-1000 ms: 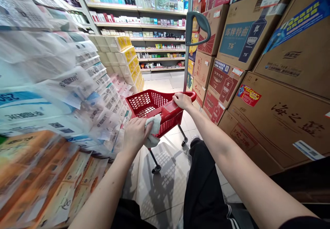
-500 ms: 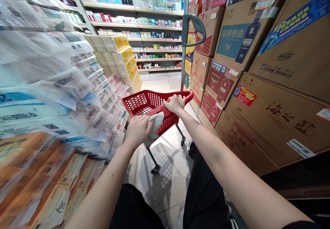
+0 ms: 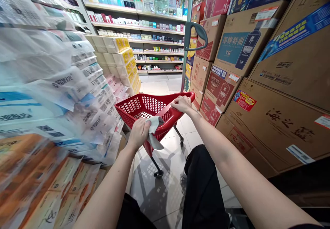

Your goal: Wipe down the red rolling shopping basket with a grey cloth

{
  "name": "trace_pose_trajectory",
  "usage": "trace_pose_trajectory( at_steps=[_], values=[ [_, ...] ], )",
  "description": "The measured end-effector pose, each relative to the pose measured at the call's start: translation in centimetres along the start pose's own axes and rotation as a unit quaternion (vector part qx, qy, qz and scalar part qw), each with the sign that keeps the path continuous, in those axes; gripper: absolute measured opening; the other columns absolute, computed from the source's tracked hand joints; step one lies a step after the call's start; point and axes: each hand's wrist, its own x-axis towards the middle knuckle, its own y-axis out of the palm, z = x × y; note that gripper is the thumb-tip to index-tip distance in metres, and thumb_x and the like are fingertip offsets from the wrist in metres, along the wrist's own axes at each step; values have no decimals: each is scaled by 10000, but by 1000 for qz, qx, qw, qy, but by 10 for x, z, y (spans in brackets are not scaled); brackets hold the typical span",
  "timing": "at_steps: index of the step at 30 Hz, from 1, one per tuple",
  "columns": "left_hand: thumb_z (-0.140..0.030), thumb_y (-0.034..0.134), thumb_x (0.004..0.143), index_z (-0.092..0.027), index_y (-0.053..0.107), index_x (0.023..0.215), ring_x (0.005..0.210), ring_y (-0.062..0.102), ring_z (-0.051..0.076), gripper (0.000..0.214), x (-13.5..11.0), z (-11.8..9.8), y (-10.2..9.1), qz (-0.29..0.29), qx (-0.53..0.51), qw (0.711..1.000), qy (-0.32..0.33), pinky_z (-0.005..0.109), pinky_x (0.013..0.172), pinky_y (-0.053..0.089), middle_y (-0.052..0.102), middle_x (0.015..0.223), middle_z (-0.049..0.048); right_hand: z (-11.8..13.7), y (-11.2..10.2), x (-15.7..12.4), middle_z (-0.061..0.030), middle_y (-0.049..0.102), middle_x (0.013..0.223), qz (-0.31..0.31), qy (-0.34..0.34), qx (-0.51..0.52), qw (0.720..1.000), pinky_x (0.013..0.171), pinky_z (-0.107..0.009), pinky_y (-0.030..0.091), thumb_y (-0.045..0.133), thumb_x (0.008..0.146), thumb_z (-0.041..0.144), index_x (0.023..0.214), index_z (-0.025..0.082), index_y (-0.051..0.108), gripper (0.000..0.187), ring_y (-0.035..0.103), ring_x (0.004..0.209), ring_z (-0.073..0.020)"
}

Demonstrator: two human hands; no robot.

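Well beyond the fingers of the left hand (image 3: 139, 132) and right hand (image 3: 182, 104), shelves (image 3: 110, 7) of small goods span the back. Boxes (image 3: 273, 129) stand piled outward of the right fingers, apart from them; plastic-wrapped packs (image 3: 56, 95) rise outward of the left fingers. Past the right fingers stands a post (image 3: 190, 2) with a grey loop (image 3: 203, 35). The red cart (image 3: 127, 118) is right at the fingers: its basket opens just ahead of them, its legs come down below. Its handle (image 3: 167, 122) passes under the right fingers, which are curled over it in a grip. The left fingers are closed too, bunched on a pale cloth (image 3: 155, 140) at the handle's nearer end; I can't see their tips. The cloth lies against the handle and hangs below the left thumb in a loose flap.
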Motion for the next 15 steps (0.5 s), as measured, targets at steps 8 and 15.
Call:
trace_pose_trajectory(
  at_steps=[8, 15],
  values=[
    [-351, 239, 998, -192, 583, 1137, 1186, 516, 226, 404, -13, -11, 17, -65, -16, 998, -12, 481, 1129, 296, 631, 1188, 105, -4, 2, 5, -3, 705, 1054, -18, 39, 15, 999, 1095, -434, 224, 552, 817, 483, 760, 280, 758, 295, 524, 1103, -238],
    [-342, 340, 984, -240, 553, 1255, 1337, 404, 254, 359, -25, -40, 28, -78, 11, 996, 37, 529, 1164, 216, 553, 1320, 100, -8, 2, 6, -30, 472, 1490, -2, 123, 4, 992, 1148, -582, 169, 522, 831, 515, 1215, 322, 674, 456, 296, 1411, -309]
  ],
)
